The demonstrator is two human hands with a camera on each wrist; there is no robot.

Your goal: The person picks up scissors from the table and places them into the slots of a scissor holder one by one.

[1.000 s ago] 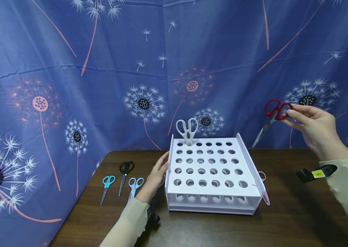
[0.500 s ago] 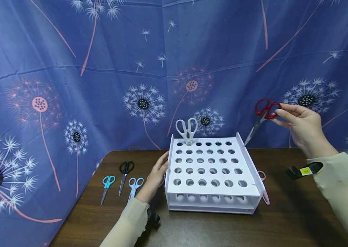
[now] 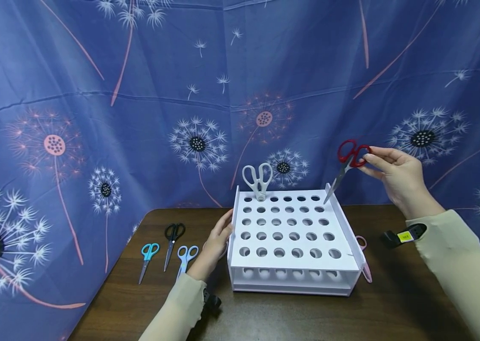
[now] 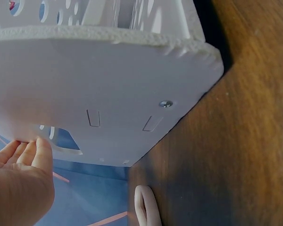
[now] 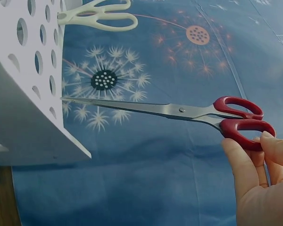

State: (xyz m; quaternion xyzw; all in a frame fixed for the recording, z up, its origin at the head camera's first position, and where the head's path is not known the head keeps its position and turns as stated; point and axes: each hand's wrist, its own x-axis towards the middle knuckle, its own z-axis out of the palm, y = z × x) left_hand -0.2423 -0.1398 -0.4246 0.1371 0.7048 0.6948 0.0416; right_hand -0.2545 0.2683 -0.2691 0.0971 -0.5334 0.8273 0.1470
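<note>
Red scissors (image 5: 181, 110): pinched at one handle by right hand (image 3: 402, 177), tilted tips-down near white rack (image 3: 288, 264) touched by loose-fingered left hand (image 3: 214, 244).

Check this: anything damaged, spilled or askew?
The white rack: its side-panel edge looks rough and nicked in the left wrist view, and a small dark mark shows on top near the closest right corner, odd against smooth panels. No spill visible.
</note>
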